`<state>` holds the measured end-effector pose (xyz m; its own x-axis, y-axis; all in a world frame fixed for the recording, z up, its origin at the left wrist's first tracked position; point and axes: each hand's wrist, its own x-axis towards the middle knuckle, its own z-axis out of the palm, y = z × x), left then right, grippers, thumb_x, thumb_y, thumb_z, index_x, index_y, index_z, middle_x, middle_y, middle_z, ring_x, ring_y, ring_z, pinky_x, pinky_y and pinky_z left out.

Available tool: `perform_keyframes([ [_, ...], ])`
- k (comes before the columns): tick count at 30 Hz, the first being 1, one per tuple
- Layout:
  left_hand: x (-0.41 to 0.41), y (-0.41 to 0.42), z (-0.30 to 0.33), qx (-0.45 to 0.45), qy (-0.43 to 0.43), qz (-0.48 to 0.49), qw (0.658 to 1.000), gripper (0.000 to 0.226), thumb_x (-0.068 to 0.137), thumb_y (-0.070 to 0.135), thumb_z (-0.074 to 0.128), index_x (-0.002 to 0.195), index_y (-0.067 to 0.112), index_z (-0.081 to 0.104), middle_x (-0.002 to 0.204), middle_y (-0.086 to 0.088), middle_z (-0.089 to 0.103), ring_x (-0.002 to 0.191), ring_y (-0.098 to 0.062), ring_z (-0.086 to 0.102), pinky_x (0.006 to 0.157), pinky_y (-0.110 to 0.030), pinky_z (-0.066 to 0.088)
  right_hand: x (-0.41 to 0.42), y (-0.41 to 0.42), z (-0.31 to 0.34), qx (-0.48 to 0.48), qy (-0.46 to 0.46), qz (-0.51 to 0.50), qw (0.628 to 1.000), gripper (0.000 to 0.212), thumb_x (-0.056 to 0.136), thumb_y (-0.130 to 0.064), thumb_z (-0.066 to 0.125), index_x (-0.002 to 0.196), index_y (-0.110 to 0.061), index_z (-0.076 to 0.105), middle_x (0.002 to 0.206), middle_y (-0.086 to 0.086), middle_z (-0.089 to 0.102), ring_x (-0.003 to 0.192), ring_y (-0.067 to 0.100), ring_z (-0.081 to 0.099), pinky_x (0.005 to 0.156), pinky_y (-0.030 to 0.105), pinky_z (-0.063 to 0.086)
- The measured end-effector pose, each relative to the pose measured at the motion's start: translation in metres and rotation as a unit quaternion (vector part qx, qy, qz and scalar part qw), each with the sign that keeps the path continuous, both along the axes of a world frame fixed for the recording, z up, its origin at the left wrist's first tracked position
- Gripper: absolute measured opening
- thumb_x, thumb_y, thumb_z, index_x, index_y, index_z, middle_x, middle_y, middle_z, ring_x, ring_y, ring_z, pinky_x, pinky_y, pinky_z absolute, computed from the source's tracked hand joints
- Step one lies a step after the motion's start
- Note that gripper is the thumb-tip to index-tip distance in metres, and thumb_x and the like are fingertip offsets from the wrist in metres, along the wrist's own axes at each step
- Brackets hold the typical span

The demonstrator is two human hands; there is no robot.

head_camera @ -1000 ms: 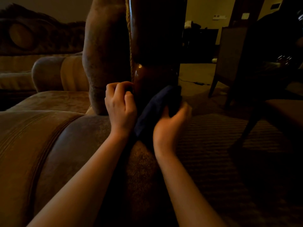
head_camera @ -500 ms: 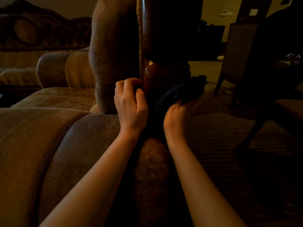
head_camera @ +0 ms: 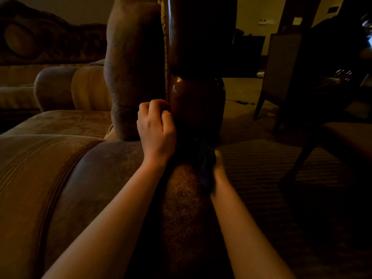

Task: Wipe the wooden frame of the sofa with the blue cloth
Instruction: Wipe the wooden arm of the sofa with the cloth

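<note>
Wooden frame (head_camera: 198, 101) of the sofa stands dead centre, a glossy turned post rising toward twelve o'clock, and it is what I am working on. Nearest to me the padded armrest (head_camera: 181, 198) runs up the middle, with both forearms lying along it. My right hand (head_camera: 218, 165) is mostly hidden; it seems closed on the blue cloth (head_camera: 205, 162), bunched dark at the foot of the post, just at four o'clock from the left hand. I judge it is low there to rub the base of the bulge. My left hand (head_camera: 156, 127) is curled, fingertips tucked in against the rope trim (head_camera: 166, 57) at the post's left edge, probably to steady me or hold fabric clear. Beyond, at ten o'clock, seat cushions (head_camera: 60, 121) and the upright back cushion (head_camera: 132, 67) crowd the post's left side. At two o'clock, well apart, a chair (head_camera: 281, 67) stands on the carpet (head_camera: 271, 168). Dim light hides finer detail.
</note>
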<state>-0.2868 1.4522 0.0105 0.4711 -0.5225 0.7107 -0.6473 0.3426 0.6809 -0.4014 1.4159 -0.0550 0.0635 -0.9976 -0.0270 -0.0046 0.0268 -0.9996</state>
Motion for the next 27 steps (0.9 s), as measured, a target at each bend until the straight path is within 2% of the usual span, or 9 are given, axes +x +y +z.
perform_keyframes([
  [2, 0.000, 0.001, 0.001, 0.004, 0.003, 0.001, 1.000, 0.037, 0.086, 0.031, 0.032, 0.103, 0.009, 0.056, 0.102, 0.001, 0.042, 0.093, -0.017, 0.047, 0.086, -0.043, 0.044, 0.002, 0.000, 0.014, -0.010, 0.078, 0.002, 0.997, 0.026, 0.097, 0.000, 0.037, 0.086, 0.012, 0.057, 0.085, 0.017, 0.054, 0.080, 0.027, 0.051, 0.071, 0.036, 0.039],
  [6, -0.001, 0.001, 0.001, -0.001, 0.005, 0.000, 1.000, 0.034, 0.088, 0.026, 0.034, 0.104, 0.008, 0.057, 0.101, 0.001, 0.042, 0.092, -0.015, 0.046, 0.084, -0.039, 0.043, -0.003, -0.001, 0.036, -0.033, 0.176, 0.007, 0.984, 0.031, 0.097, -0.005, 0.039, 0.109, 0.019, 0.053, 0.114, 0.034, 0.055, 0.104, 0.040, 0.053, 0.068, 0.033, 0.027],
  [10, -0.001, 0.002, 0.002, 0.008, 0.013, -0.010, 1.000, 0.034, 0.087, 0.026, 0.034, 0.105, 0.009, 0.057, 0.102, 0.000, 0.043, 0.094, -0.015, 0.046, 0.085, -0.037, 0.042, 0.001, -0.003, 0.046, -0.019, 0.150, 0.062, 0.987, 0.034, 0.094, -0.001, 0.045, 0.120, 0.019, 0.049, 0.118, 0.028, 0.056, 0.088, 0.015, 0.051, 0.071, 0.025, 0.031],
  [13, 0.001, 0.001, 0.003, 0.013, 0.027, -0.015, 0.999, 0.036, 0.086, 0.027, 0.033, 0.106, 0.007, 0.057, 0.103, -0.001, 0.043, 0.094, -0.016, 0.047, 0.086, -0.038, 0.043, -0.001, -0.002, 0.045, -0.015, 0.089, 0.050, 0.995, 0.037, 0.091, -0.002, 0.048, 0.124, 0.013, 0.048, 0.115, 0.015, 0.056, 0.054, -0.012, 0.052, 0.061, 0.012, 0.042],
  [16, 0.000, 0.001, 0.003, 0.018, 0.033, -0.021, 0.999, 0.038, 0.086, 0.027, 0.033, 0.107, 0.007, 0.057, 0.104, -0.001, 0.043, 0.094, -0.018, 0.048, 0.086, -0.039, 0.043, -0.007, 0.005, 0.036, -0.043, 0.128, -0.022, 0.991, 0.022, 0.093, 0.000, 0.045, 0.085, 0.013, 0.060, 0.086, 0.021, 0.060, 0.075, 0.015, 0.047, 0.061, 0.027, 0.030],
  [19, 0.002, 0.001, 0.003, 0.022, 0.040, -0.026, 0.999, 0.037, 0.086, 0.027, 0.033, 0.106, 0.007, 0.057, 0.104, -0.002, 0.044, 0.094, -0.018, 0.048, 0.086, -0.037, 0.042, -0.015, 0.033, 0.037, -0.097, 0.110, -0.062, 0.987, 0.041, 0.090, -0.004, 0.054, 0.052, -0.017, 0.045, 0.065, 0.013, 0.047, 0.068, 0.019, 0.042, 0.060, 0.031, 0.028],
  [23, 0.003, 0.003, 0.003, -0.001, 0.052, -0.012, 0.999, 0.034, 0.085, 0.023, 0.035, 0.103, 0.005, 0.058, 0.100, -0.002, 0.044, 0.089, -0.011, 0.046, 0.081, -0.023, 0.038, -0.002, 0.054, 0.055, -0.301, 0.048, -0.232, 0.924, 0.012, 0.085, -0.008, 0.062, 0.096, -0.008, 0.059, 0.105, 0.011, 0.051, 0.093, 0.013, 0.049, 0.078, 0.013, 0.042],
  [25, 0.003, 0.006, 0.003, -0.017, 0.052, 0.001, 0.999, 0.033, 0.084, 0.021, 0.036, 0.102, 0.003, 0.058, 0.098, -0.001, 0.043, 0.082, -0.001, 0.042, 0.076, -0.013, 0.034, 0.014, 0.041, 0.065, -0.390, 0.084, -0.316, 0.861, 0.040, 0.084, -0.016, 0.059, 0.121, -0.006, 0.047, 0.117, 0.016, 0.048, 0.106, 0.023, 0.048, 0.092, 0.023, 0.042],
  [27, 0.002, 0.007, 0.002, -0.019, 0.056, 0.004, 0.998, 0.032, 0.085, 0.021, 0.036, 0.101, 0.004, 0.058, 0.098, 0.001, 0.043, 0.081, 0.004, 0.040, 0.075, -0.012, 0.034, 0.017, 0.021, 0.061, -0.410, 0.089, -0.328, 0.846, 0.042, 0.088, -0.021, 0.048, 0.127, -0.010, 0.038, 0.121, 0.024, 0.047, 0.111, 0.036, 0.048, 0.094, 0.037, 0.041],
])
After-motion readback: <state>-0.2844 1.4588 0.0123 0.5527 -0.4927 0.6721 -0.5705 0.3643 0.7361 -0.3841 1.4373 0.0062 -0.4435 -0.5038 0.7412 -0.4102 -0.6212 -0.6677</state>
